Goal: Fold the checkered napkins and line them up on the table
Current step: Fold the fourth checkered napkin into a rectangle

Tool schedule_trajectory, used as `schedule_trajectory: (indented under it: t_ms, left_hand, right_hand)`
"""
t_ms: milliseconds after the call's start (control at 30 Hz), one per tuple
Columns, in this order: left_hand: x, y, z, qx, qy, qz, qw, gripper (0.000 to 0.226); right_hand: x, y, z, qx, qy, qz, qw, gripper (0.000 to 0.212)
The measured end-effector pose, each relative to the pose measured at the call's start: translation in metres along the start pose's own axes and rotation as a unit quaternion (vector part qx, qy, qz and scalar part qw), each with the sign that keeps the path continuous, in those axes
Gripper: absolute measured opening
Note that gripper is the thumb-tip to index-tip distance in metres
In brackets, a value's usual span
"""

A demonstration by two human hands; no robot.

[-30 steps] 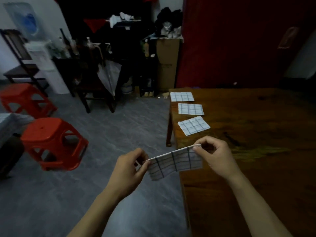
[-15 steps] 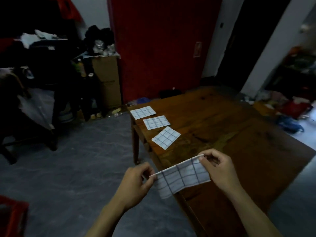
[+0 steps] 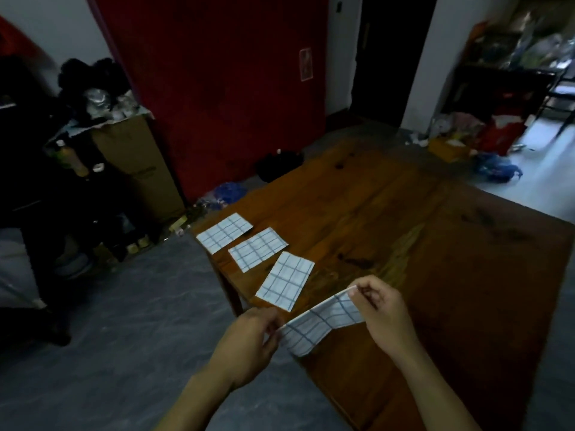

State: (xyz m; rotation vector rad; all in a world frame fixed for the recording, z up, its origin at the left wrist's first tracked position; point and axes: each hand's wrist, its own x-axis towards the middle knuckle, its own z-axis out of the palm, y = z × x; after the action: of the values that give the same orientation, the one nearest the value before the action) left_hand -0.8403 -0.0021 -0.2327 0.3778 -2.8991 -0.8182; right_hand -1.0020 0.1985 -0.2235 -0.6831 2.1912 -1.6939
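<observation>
Pinching folded napkin (image 3: 320,325) w/ both hands' fingers, left (image 3: 249,343) & right (image 3: 384,309); no legible writing.

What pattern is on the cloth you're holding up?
The napkin is white with a dark blue checked grid, seen best in the head view.

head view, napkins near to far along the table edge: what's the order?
Held napkin, pinched between left hand and right hand → nearest laid napkin, skewed → middle napkin → farthest napkin at the table corner.
</observation>
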Motion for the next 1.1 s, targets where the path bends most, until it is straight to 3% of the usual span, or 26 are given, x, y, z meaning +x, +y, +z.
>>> schedule_trajectory:
  t_ms: [233,500,800,933,1100]
  left_hand:
    - [0.070,-0.010,0.016,0.015,-0.071,0.096,0.993,0.008]
    - [0.119,-0.054,0.011,-0.059,-0.130,0.145,0.979,0.008]
    - [0.140,-0.090,0.018,-0.098,-0.226,0.256,0.935,0.014]
    - [0.145,-0.093,0.032,-0.116,-0.258,0.252,0.925,0.013]
    - [0.154,-0.104,0.056,-0.127,-0.254,0.185,0.941,0.015]
  right_hand:
    - [0.026,0.003,0.000,-0.040,0.031,0.035,0.998,0.008]
    - [0.042,-0.007,0.039,-0.162,0.120,0.040,0.979,0.009]
    - [0.016,-0.022,0.067,-0.233,0.216,0.039,0.947,0.011]
    - [0.013,-0.004,0.063,-0.223,0.225,0.067,0.946,0.015]
    - [0.033,0.036,0.056,-0.218,0.201,0.145,0.944,0.014]
